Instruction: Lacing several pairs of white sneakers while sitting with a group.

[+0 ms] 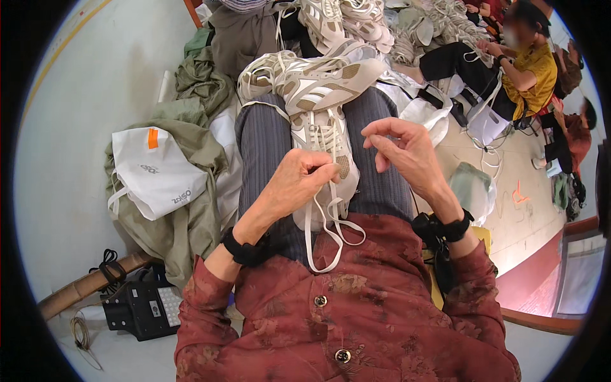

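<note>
A white and beige sneaker (344,148) lies between my thighs, its toe toward me. My left hand (299,181) is over its left side, thumb and forefinger pinched on a flat white shoelace (310,230). The lace hangs in loops below the fingers, down to my shirt. To the right of the shoe, my right hand (401,149) hovers in the air, thumb and fingers curved apart, with nothing seen between them. Another pair of similar sneakers (331,86) rests across my knees, just beyond the shoe.
More sneakers (344,22) are piled past my knees. A white drawstring bag (156,172) and green cloth (191,239) lie at my left, above a black lamp-like device (143,309). Tangled laces (439,28) heap at the back. A person in yellow (531,76) sits at the far right.
</note>
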### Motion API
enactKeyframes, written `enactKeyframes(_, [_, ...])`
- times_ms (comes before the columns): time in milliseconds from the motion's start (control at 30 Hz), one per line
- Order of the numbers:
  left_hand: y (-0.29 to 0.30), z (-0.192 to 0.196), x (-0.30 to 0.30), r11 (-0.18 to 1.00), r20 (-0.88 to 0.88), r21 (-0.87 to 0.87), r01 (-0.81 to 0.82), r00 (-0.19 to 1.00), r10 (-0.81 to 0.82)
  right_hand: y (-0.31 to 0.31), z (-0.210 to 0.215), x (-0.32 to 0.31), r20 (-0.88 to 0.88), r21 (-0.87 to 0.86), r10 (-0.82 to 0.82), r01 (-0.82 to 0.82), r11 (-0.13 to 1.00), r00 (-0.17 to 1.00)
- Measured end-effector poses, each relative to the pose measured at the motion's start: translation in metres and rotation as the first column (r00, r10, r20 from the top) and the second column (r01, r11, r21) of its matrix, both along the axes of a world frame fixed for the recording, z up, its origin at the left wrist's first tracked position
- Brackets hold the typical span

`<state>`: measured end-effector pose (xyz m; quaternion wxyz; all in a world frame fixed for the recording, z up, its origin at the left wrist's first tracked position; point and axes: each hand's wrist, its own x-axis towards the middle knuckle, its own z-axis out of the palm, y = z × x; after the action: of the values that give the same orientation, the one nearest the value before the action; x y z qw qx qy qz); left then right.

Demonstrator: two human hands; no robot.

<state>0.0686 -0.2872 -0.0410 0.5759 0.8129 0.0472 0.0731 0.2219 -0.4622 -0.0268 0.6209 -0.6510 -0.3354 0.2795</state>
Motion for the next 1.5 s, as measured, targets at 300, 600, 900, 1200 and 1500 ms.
enactKeyframes(300, [-0.005, -0.005, 0.004, 1.0, 0.043, -0.013, 0.004, 0.999, -0.003, 0.049, -0.028, 0.014, 0.517, -0.09, 0.178, -0.154, 0.984, 0.837])
enactKeyframes(600, [-0.017, -0.002, 0.003, 0.977, 0.036, -0.212, 0.007, 0.999, 0.0, 0.054, -0.031, 0.018, 0.346, -0.066, 0.119, -0.102, 0.993, 0.931])
enactKeyframes(900, [0.0, 0.004, -0.002, 0.922, 0.071, -0.383, -0.051, 0.994, 0.084, 0.044, 0.059, 0.022, 0.282, -0.022, 0.001, 0.006, 1.0, 0.959])
enactKeyframes(1200, [0.077, 0.072, 0.015, 0.921, 0.292, -0.387, -0.048, 0.941, 0.172, 0.095, 0.053, 0.096, 0.47, -0.017, -0.002, 0.011, 1.0, 0.883])
enactKeyframes(1500, [0.155, 0.089, 0.061, 0.892, 0.46, -0.368, 0.263, 0.885, -0.072, 0.077, 0.021, 0.019, 0.727, -0.041, -0.007, 0.054, 0.998, 0.686])
